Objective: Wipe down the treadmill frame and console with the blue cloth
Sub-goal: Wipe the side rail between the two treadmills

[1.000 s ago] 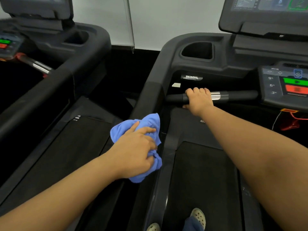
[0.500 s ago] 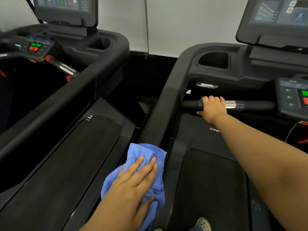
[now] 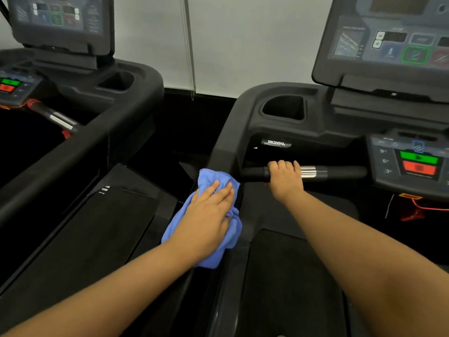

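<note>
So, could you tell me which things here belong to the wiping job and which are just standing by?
In the job: blue cloth under the left hand; side rail it presses on; console; handlebar gripped by the right hand.
Standing by: neighbouring treadmill; red safety cord.

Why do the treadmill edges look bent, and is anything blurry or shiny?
Head view: the wide-angle lens bows the side rail; the console screen looks soft; the metal band on the handlebar glints; the blue cloth under the left hand is sharp.
</note>
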The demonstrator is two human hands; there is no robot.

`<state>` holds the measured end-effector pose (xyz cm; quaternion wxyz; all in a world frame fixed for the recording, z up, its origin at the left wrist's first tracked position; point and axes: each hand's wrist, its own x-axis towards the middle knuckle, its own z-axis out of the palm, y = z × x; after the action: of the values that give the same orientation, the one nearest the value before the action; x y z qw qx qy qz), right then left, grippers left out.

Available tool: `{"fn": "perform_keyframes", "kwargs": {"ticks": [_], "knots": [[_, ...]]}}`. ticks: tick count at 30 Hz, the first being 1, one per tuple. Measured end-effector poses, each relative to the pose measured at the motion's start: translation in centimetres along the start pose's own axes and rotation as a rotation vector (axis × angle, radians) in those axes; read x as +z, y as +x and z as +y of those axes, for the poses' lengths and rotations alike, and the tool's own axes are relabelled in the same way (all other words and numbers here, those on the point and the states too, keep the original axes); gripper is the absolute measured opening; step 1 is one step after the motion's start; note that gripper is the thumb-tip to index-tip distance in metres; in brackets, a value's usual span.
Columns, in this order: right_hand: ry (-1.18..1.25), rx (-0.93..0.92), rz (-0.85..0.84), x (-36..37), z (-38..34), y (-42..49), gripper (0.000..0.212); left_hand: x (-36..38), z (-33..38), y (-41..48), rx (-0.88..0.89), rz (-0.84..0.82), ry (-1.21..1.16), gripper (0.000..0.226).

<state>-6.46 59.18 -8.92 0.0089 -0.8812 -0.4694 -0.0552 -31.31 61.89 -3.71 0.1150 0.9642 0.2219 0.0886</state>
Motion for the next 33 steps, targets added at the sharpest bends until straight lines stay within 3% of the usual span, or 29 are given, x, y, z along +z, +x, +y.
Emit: {"fn": "perform_keyframes", "kwargs": {"ticks": [8,12,15,18,19,21,23,24,26,29,31,33], "knots": [[-0.022,-0.002,0.085,0.9,0.7,0.0,0.045,0.4,-0.8,8.7,-0.064,0.045,0.002,0.079],[-0.022,0.001,0.102,1.2,1.0,0.2,0.041,0.3,-1.2,11.6,-0.068,0.003,0.053,0.055],[-0.003,0.015,0.090,1.0,1.0,0.2,0.042,0.6,-1.8,11.9,-0.034,0.002,0.034,0.061],[0.037,0.075,-0.056,-0.3,0.7,0.7,0.051,-0.1,-1.9,11.4,-0.011,-0.042,-0.003,0.074],[0.112,0.100,-0.118,-1.2,0.2,0.8,0.052,-0.3,-1.9,11.3,-0.022,-0.056,-0.012,0.076],[0.569,0.167,-0.172,-4.0,-1.3,0.6,0.049,-0.4,-2.1,11.1,-0.085,-0.079,-0.051,0.082],[1.122,0.163,-0.112,-6.1,-4.5,-0.7,0.044,-0.4,-2.7,10.9,-0.140,-0.064,-0.129,0.087],[1.240,0.121,-0.036,-6.8,-6.2,-1.7,0.041,-0.7,-2.9,10.6,-0.139,-0.048,-0.174,0.086],[1.238,0.001,0.010,-7.0,-9.0,-3.2,0.042,-0.9,-3.2,9.8,-0.065,0.020,-0.282,0.076],[1.103,-0.075,-0.060,-6.5,-11.0,-4.5,0.045,-1.5,-3.9,7.9,-0.014,0.015,-0.451,0.055],[1.085,-0.067,-0.131,-6.7,-11.4,-5.0,0.051,-2.5,-4.2,6.1,0.003,-0.051,-0.667,0.047],[0.976,-0.099,-0.108,-6.7,-11.6,-5.0,0.057,-3.7,-3.9,3.9,-0.093,-0.103,-0.979,0.041]]}}
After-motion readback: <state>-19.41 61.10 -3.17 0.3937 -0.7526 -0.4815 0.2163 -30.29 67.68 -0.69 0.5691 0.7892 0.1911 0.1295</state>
